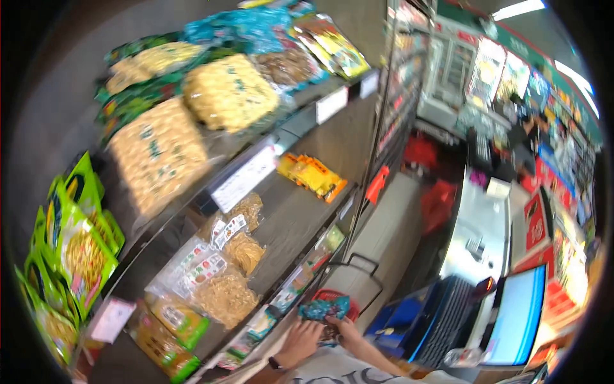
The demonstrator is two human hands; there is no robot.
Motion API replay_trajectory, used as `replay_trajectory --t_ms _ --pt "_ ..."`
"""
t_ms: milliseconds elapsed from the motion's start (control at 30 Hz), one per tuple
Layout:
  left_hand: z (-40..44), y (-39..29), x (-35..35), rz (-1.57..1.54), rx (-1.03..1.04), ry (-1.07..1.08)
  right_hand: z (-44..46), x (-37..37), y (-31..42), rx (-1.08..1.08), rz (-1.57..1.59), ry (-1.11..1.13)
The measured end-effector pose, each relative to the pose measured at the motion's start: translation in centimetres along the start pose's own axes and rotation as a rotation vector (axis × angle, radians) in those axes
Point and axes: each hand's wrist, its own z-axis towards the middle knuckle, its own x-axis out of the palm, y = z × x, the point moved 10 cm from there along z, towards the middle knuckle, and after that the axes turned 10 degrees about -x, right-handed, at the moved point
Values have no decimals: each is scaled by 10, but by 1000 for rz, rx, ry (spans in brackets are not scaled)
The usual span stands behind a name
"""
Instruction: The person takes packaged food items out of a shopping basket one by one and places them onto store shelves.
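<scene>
One teal packet [320, 310] is at the bottom centre of the frame, between two hands. The left hand [302, 340], with one dark wristband [275, 363], has its fingers bent in and holds the packet's lower left side; the right hand [344, 331] is partly closed and grips its lower right side. Just behind the packet is one red basket [348, 310] with a black handle [358, 258]. In the middle, a dark shelf [291, 221] carries one yellow packet [313, 176] and three clear bags of brownish dried food [225, 299]. Above them, at upper left, lie two large pale packs [231, 93]. Green bags [83, 256] stand at left, too overlapped for counting. At right, a silver table [483, 214] is near one lit monitor [517, 317] and one black keyboard [441, 323]. The shop room behind, at upper right, is blurred, with ceiling lights [518, 9].
</scene>
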Motion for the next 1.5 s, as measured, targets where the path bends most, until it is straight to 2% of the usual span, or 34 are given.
replay_trajectory --t_ms 67,133,167,233,267,300,333,400,433,467,567,633,667,733,800,833,933,1000,1133,1200,1267,1333,1367,1400,1467,1500 --pt "14 -21 -82 -26 -41 18 -15 29 64 -102 -158 5" --pt "15 -18 -135 -292 -38 -159 -19 58 123 -311 -132 98" --pt "15 -14 -164 -354 -115 -307 -36 83 167 -502 -281 158" --pt "8 -6 -209 -493 -223 -462 -55 111 215 -600 -277 221" --pt "11 -7 -227 -584 -260 -506 -73 130 237 -575 -323 239" --pt "18 -12 -234 -722 -230 -406 -90 155 256 -618 -219 363" --pt "19 -18 -237 -720 -234 -387 -100 171 270 -662 -185 445" --pt "24 -27 -242 -1026 -146 -401 -127 202 294 -706 -201 538" --pt "20 -28 -250 -1019 -124 -528 -130 208 302 -707 -197 536" --pt "24 -32 -249 -1017 -123 -526 -136 218 310 -742 -198 595" --pt "25 -33 -276 -1117 -47 -780 -159 248 337 -834 -163 741" --pt "31 -45 -296 -1073 -12 -847 -169 259 351 -952 -181 898" --pt "31 -48 -305 -1049 15 -917 -172 259 357 -966 -168 902" --pt "36 -47 -307 -958 36 -971 -184 267 361 -1027 -381 941" --pt "36 -59 -313 -647 68 -1063 -184 266 369 -1091 -453 932" --pt "40 -56 -311 -742 86 -1056 -184 265 374 -1126 -424 934" --pt "50 -62 -319 -750 168 -1156 -175 260 381 -1184 -372 916" --pt "59 -67 -325 -691 149 -1155 -170 255 393 -1287 -335 829" --pt "86 -74 -350 -585 135 -1159 -156 267 420 -1309 -244 876" --pt "106 -75 -373 -551 132 -1140 -148 282 445 -1415 -193 945" --pt "128 -81 -408 -217 -16 -1188 -139 306 477 -1529 -218 975" --pt "151 -80 -444 -83 -115 -1278 -128 331 512 -1651 -206 955" --pt "163 -92 -456 156 -107 -1301 -121 344 526 -1679 -147 982" --pt "175 -92 -466 179 -91 -1304 -114 357 539 -1697 -161 974" --pt "195 -87 -483 156 -163 -1384 -94 376 563 -1868 -319 849" --pt "198 -92 -487 154 -146 -1469 -90 384 570 -1898 -278 910"
